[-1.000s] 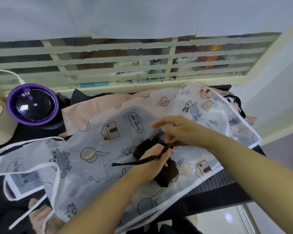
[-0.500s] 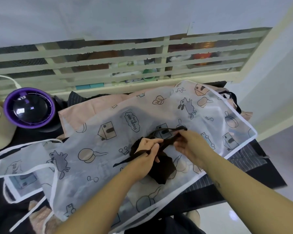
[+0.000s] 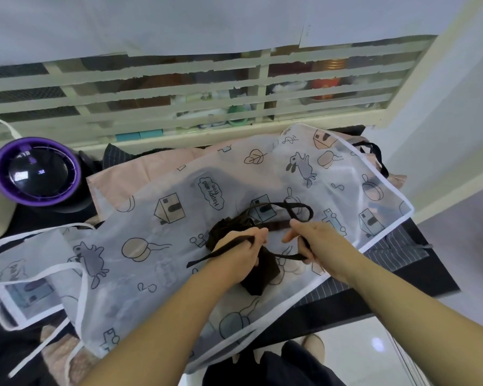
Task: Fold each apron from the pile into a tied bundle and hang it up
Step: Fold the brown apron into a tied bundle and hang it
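A dark brown apron, folded into a small bundle, lies on top of a white translucent apron printed with houses and rabbits. My left hand presses on the bundle and grips one brown strap, whose loose end trails to the left. My right hand pinches the other brown strap, which curls in a loop above both hands and runs back under the palm.
A pink apron and a striped dark one lie beneath on the black table. A purple round appliance stands at the left. A slatted cream window grille runs along the back. White floor lies at the right.
My right hand has drawn the strap rightward and toward me, so a loop now stands above the bundle. My left hand has stayed on the bundle, holding its strap.
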